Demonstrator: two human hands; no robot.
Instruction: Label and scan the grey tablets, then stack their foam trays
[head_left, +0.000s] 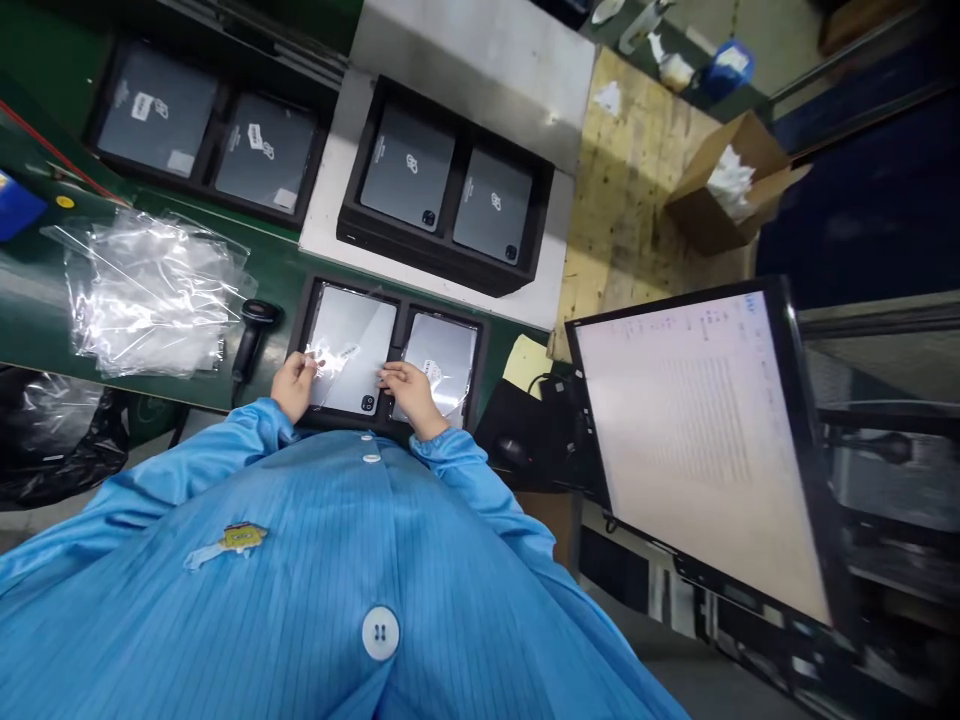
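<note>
The room is dim at the sides and bright in the middle. Light comes from above and makes the grey shelf (480,50) and the wooden board (637,170) shine. The big screen (697,440) glows so white that its words are hard to read. The pile of clear bags (150,290) sparkles with little white spots. The clear wrap on the tablet (352,345) in the nearest tray shines too. Dark shadows sit at the far right and the lower left. Straight lines bend near the edges, and the right side looks blurry. The blue coat (337,580) is sharp.
</note>
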